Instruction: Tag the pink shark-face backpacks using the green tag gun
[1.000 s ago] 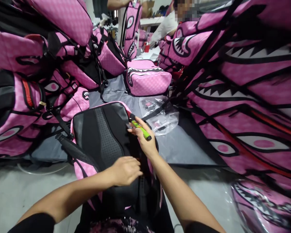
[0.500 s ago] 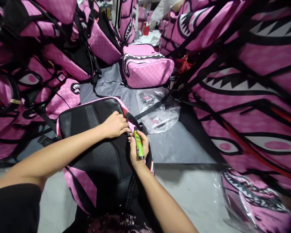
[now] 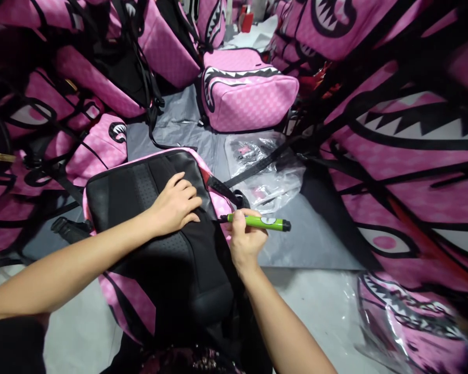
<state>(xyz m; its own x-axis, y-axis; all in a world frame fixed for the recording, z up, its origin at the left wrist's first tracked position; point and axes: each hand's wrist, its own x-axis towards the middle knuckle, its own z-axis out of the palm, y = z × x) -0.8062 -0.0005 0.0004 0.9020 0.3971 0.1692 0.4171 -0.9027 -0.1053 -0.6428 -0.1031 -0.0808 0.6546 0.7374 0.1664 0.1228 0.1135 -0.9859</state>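
Note:
A pink backpack with a black padded back panel (image 3: 140, 189) lies in front of me, back side up. My left hand (image 3: 176, 205) rests on that panel with its fingers spread, holding nothing. My right hand (image 3: 247, 239) grips a green marker pen (image 3: 263, 222) between thumb and fingers. The pen lies nearly level, its dark tip pointing left at the backpack's right edge, by the black seam and pink side. Whether the tip touches the fabric I cannot tell. A black strap (image 3: 222, 188) runs off the backpack's right side, just beyond the pen.
Clear plastic bags (image 3: 275, 184) lie on the grey table covering (image 3: 320, 228). A pink shark-mouth bag (image 3: 253, 98) stands behind them. Stacked pink backpacks (image 3: 405, 171) rise on the right, and more are heaped at left (image 3: 97, 140). A plastic-wrapped pink bag (image 3: 421, 322) sits low at right.
The marker has turned from pointing away to lying nearly level, tip leftward. My left hand has drawn back slightly from the backpack's edge and spread its fingers. The view has shifted a little.

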